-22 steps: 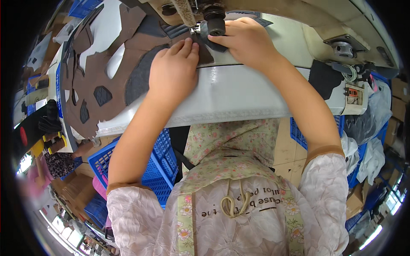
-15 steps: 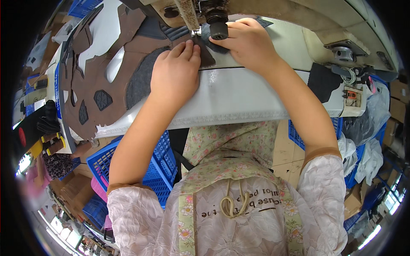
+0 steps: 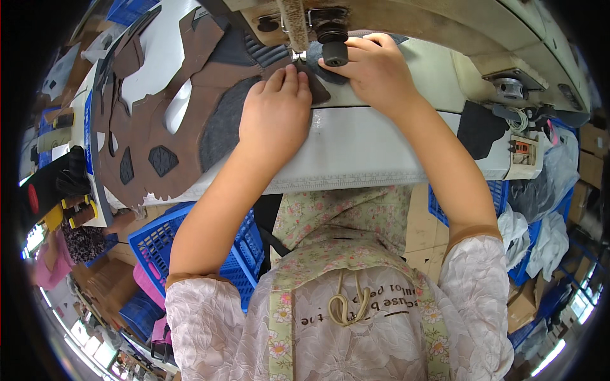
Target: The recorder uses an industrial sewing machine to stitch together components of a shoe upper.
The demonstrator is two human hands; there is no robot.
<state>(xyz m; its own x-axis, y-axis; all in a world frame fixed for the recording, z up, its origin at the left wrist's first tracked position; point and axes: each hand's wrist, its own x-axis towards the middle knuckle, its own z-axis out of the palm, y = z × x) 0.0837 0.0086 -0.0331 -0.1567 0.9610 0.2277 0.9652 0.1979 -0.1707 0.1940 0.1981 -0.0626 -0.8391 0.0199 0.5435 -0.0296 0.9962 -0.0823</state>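
Observation:
A large brown leather piece (image 3: 146, 127) with dark grey backing and ribbed black padding (image 3: 257, 51) lies across the sewing machine bed, its near corner under the presser foot (image 3: 298, 57). My left hand (image 3: 279, 105) rests flat on this leather, fingers close together and tips just short of the foot. To the right of the needle area, my right hand (image 3: 381, 73) lies on a dark grey fabric part (image 3: 324, 68) with fingers stretched out. A black knob (image 3: 335, 53) on the machine head partly covers its fingertips.
The machine arm (image 3: 438, 28) spans the top. A black scrap (image 3: 480, 130) lies at the bed's right end. A ruler strip (image 3: 343, 181) runs along the front edge. Blue plastic baskets (image 3: 159, 244) stand below, left and right, with clear plastic bags (image 3: 540, 184) at the right.
The view has shifted slightly, so the scene sits a little lower and to the right. Both hands remain on the material beside the presser foot.

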